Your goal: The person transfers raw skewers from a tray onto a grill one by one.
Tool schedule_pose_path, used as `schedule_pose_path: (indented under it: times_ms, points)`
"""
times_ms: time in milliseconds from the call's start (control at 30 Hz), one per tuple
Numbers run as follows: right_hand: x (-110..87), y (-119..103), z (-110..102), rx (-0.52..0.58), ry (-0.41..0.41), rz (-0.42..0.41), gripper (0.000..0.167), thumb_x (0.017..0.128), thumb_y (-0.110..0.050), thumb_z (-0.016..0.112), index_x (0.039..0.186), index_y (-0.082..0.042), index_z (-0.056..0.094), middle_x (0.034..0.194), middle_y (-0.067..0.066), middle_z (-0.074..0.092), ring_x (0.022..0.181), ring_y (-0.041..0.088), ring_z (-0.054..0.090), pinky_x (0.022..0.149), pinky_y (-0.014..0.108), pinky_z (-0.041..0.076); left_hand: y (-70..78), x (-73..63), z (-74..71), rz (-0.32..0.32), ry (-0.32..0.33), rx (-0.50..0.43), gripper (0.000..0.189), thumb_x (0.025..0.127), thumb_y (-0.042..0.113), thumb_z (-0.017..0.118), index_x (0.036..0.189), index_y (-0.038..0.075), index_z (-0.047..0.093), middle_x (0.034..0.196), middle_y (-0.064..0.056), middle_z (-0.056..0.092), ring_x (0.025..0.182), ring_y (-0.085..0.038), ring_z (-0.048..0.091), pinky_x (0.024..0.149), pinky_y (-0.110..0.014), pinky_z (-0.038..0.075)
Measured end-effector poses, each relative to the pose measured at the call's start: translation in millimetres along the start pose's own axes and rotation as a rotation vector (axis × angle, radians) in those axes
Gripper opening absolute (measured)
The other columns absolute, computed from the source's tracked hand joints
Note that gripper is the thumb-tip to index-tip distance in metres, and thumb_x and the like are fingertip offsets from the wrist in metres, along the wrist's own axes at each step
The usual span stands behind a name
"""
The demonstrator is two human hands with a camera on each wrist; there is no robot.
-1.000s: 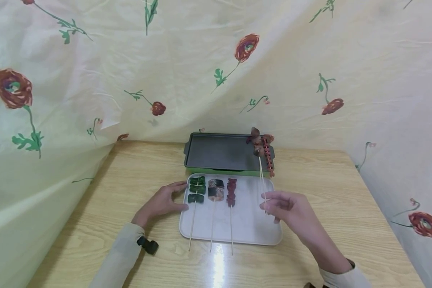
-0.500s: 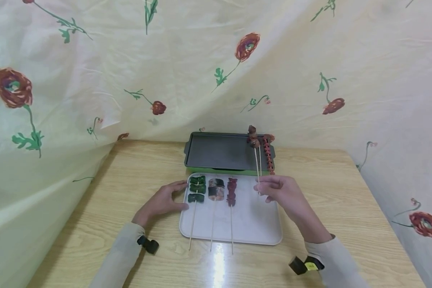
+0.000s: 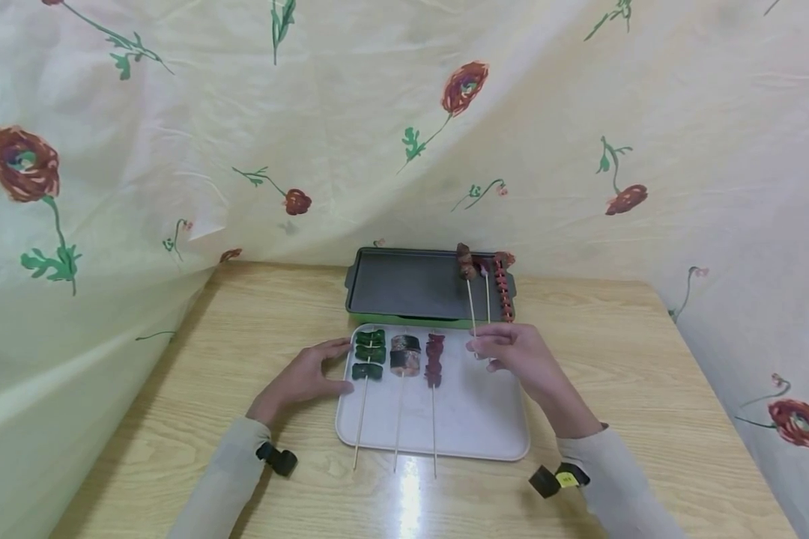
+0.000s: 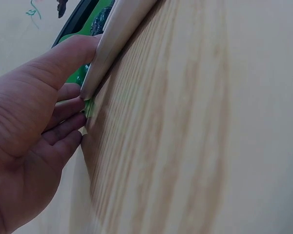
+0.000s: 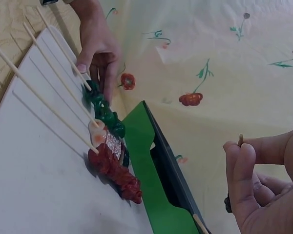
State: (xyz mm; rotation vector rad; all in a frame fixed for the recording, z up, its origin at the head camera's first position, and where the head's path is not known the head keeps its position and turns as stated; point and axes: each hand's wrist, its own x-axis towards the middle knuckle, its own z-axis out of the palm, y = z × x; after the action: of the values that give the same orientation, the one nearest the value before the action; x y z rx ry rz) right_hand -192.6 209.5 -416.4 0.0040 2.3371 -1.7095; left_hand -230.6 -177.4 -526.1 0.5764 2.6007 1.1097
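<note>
My right hand (image 3: 512, 348) pinches the bare stick of a brown meat skewer (image 3: 467, 263) between thumb and fingers, and the meat end overlaps the right part of a dark grill plate (image 3: 404, 281). In the right wrist view, the stick's butt end (image 5: 240, 140) pokes out of the pinch. My left hand (image 3: 310, 372) rests against the left edge of a white tray (image 3: 475, 427), thumb and fingertips spread along the rim. On that tray lie a green pepper skewer (image 3: 369, 353), a skewer of pale chunks with dark skin (image 3: 404, 355) and a dark red meat skewer (image 3: 434, 359).
Two more skewers lie at the grill's right end: a red notched one (image 3: 503, 288) and one with a bare stick (image 3: 488, 299). The green-sided grill stands behind the tray on a wooden table (image 3: 263, 299), against a flowered cloth (image 3: 350, 150).
My right hand has carried the brown meat skewer left and forward, away from the skewers at the grill's right end. The left hand and the tray have stayed put.
</note>
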Motion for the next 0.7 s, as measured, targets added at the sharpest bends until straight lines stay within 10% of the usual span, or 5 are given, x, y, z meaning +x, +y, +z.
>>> schedule_pose_path:
  times_ms: [700]
  points:
    - [20.4, 12.7, -0.5, 0.027, -0.033, 0.039, 0.035, 0.1, -0.012, 0.065, 0.127, 0.01, 0.064, 0.109, 0.01, 0.076, 0.09, 0.015, 0.069, 0.074, 0.025, 0.062, 1.3, -1.0, -0.9, -0.002, -0.005, -0.024, 0.081, 0.081, 0.039, 0.087, 0.15, 0.014, 0.053, 0.16, -0.007, 0.044, 0.15, -0.031, 0.036, 0.123, -0.05, 0.033]
